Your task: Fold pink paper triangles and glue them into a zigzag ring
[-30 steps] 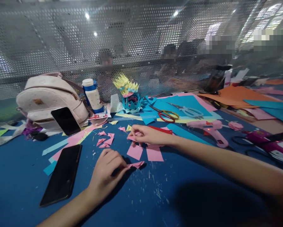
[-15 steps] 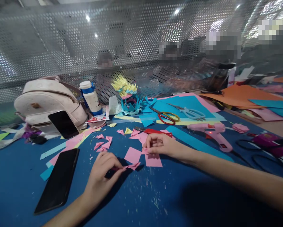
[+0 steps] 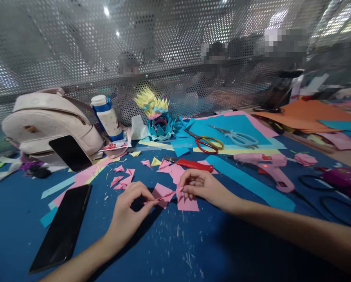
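My left hand is closed in a pinch on a folded pink paper strip, which points right over a flat pink paper square. My right hand pinches a small pink paper piece between thumb and fingers, just above another pink square. The tip of the strip lies very close to the right-hand piece; whether they touch I cannot tell. Small folded pink pieces are scattered beyond my left hand. A red-handled cutter lies right behind my right hand.
A pink glue gun with its cord lies at right. Scissors and blue paper are farther back, beside a spiky yellow-and-blue paper model. Two phones, one a black phone, a backpack and a bottle occupy the left.
My left hand has raised the folded strip's tip up and to the right, closer to the piece in my right hand. The right hand keeps its pinch. The view has shifted slightly.
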The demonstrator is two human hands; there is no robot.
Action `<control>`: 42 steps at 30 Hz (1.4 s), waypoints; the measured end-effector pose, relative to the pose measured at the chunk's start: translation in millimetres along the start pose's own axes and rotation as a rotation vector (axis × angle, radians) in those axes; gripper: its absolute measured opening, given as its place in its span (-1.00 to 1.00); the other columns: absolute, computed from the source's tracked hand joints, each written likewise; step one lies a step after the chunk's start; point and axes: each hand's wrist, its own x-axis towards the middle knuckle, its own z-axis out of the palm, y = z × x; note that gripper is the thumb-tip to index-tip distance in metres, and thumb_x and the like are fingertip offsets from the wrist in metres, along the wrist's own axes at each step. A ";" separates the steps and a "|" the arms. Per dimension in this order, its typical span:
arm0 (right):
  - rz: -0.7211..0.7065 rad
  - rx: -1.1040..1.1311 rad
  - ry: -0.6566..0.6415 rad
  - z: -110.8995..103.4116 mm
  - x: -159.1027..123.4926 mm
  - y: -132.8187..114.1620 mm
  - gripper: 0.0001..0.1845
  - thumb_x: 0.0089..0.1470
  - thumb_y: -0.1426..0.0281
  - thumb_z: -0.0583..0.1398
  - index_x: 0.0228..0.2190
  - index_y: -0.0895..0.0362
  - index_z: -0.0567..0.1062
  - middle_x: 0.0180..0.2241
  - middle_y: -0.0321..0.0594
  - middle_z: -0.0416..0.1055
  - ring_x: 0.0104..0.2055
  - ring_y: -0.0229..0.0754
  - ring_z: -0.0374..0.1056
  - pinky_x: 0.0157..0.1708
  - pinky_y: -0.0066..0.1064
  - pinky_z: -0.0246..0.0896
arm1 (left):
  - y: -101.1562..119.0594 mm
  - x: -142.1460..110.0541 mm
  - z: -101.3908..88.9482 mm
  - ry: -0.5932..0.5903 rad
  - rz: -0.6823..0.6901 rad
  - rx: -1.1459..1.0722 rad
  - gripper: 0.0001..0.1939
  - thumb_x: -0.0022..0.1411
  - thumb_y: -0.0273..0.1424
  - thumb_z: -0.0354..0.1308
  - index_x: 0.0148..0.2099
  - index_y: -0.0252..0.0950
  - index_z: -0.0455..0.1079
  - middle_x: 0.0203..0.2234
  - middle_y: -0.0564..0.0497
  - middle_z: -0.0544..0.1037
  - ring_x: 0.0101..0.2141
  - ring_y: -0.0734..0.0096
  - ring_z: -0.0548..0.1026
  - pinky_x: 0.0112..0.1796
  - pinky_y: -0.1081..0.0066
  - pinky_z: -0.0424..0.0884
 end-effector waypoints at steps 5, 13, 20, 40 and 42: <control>0.060 -0.019 0.003 -1.3 -0.1 1.1 -0.83 0.01 0.36 0.31 -0.34 0.18 0.49 -0.52 -0.28 0.48 -0.52 -0.35 0.36 -0.51 -0.55 0.26 | 0.3 -4.2 -3.7 0.007 0.050 0.011 -0.87 0.26 -0.48 0.25 -0.36 -0.24 0.42 -0.47 0.11 0.48 -0.40 0.43 0.42 -0.32 0.41 0.28; 0.082 0.033 -0.046 -2.4 1.6 2.5 -0.73 0.01 0.23 0.32 -0.39 0.20 0.50 -0.57 -0.27 0.44 -0.55 -0.32 0.38 -0.54 -0.54 0.25 | -2.3 -1.5 -5.2 -0.017 0.016 -0.004 -0.87 0.27 -0.44 0.24 -0.36 -0.24 0.41 -0.48 0.11 0.47 -0.41 0.45 0.42 -0.36 0.44 0.29; 0.115 0.031 -0.016 -2.2 -0.9 -0.6 -0.70 0.01 0.20 0.33 -0.44 0.20 0.51 -0.57 -0.26 0.46 -0.58 -0.34 0.36 -0.55 -0.54 0.25 | -1.9 -2.5 -5.6 -0.019 -0.014 -0.003 -0.85 0.28 -0.44 0.23 -0.37 -0.24 0.41 -0.48 0.12 0.46 -0.42 0.47 0.42 -0.37 0.46 0.29; 0.062 0.098 0.007 2.4 -5.8 1.7 -0.69 -0.13 0.33 0.44 -0.42 0.16 0.44 -0.51 -0.30 0.49 -0.50 -0.32 0.44 -0.45 -0.51 0.37 | -2.9 -3.3 -4.5 -0.033 -0.012 0.042 -0.87 0.28 -0.44 0.23 -0.36 -0.23 0.42 -0.45 0.09 0.51 -0.37 0.40 0.44 -0.32 0.38 0.30; 0.016 0.043 0.015 2.1 -7.6 0.3 -0.70 -0.10 0.35 0.43 -0.37 0.15 0.45 -0.47 -0.31 0.48 -0.47 -0.32 0.44 -0.43 -0.51 0.37 | -2.5 -2.9 -4.2 -0.055 -0.025 0.027 -0.87 0.29 -0.43 0.22 -0.36 -0.23 0.42 -0.42 0.08 0.54 -0.34 0.38 0.47 -0.28 0.36 0.32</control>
